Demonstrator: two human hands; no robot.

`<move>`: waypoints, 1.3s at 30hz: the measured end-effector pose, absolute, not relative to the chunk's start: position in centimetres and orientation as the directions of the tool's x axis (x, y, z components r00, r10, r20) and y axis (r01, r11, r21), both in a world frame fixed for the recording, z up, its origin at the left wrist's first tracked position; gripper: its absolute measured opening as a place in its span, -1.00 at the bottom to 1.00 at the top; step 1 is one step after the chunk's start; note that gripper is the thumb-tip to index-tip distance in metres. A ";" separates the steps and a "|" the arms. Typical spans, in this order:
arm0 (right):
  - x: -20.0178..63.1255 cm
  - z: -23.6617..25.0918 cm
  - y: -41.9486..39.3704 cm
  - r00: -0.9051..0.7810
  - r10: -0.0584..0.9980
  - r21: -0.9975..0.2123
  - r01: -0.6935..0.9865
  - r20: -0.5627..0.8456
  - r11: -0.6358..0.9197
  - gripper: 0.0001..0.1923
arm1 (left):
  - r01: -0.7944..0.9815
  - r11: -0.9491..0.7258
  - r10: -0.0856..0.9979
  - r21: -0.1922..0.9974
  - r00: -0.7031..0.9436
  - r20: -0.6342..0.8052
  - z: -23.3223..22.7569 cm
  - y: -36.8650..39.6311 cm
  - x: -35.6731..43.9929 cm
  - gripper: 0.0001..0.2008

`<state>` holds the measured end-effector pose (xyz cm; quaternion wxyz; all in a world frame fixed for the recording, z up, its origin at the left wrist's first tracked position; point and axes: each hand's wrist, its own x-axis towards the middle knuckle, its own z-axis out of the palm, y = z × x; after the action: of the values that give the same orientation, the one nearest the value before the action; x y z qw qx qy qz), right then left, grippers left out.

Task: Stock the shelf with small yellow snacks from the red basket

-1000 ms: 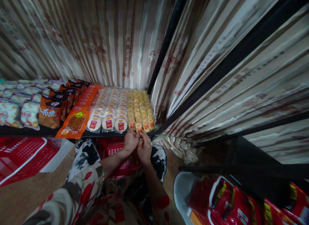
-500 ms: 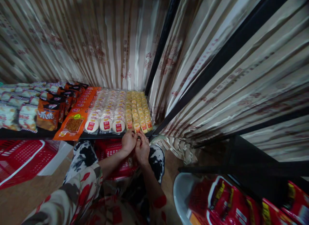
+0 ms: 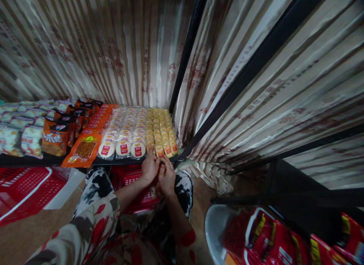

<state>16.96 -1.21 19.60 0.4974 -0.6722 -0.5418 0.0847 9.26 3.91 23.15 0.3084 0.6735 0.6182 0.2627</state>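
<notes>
crouching at the shelf edge, the person is bringing both hands up a little from where they were a second ago, so the fingertips are now meeting the front row. the left hand and right hand are pinching narrowly together on a small yellow snack pack in the right-hand column, just beside the round white cakes. a red basket is sitting below, between the knees.
</notes>
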 end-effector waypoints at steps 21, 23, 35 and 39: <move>17.5 18.4 -0.1 0.409 0.808 -0.689 0.725 0.425 -0.005 -0.53 | 0.737 -0.104 0.989 0.668 0.147 -0.009 23.5 5.0 9.3 -0.40; 17.5 18.3 -0.1 0.405 0.805 -0.684 0.729 0.434 0.001 -0.54 | 0.732 -0.094 0.990 0.675 0.138 -0.012 23.5 5.1 9.3 -0.40; 17.2 18.0 -0.2 0.371 0.801 -0.641 0.767 0.470 0.020 -0.57 | 0.559 -0.234 0.970 0.796 0.193 0.150 21.9 4.4 8.5 -0.56; 17.1 18.0 -0.1 0.369 0.797 -0.633 0.774 0.478 0.021 -0.57 | 0.568 -0.284 0.955 0.772 0.235 0.179 21.8 4.6 8.5 -0.60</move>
<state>17.08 -0.10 17.99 0.4419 -0.6994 -0.5615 0.0131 8.49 4.63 21.78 0.2920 0.7295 0.5222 0.3315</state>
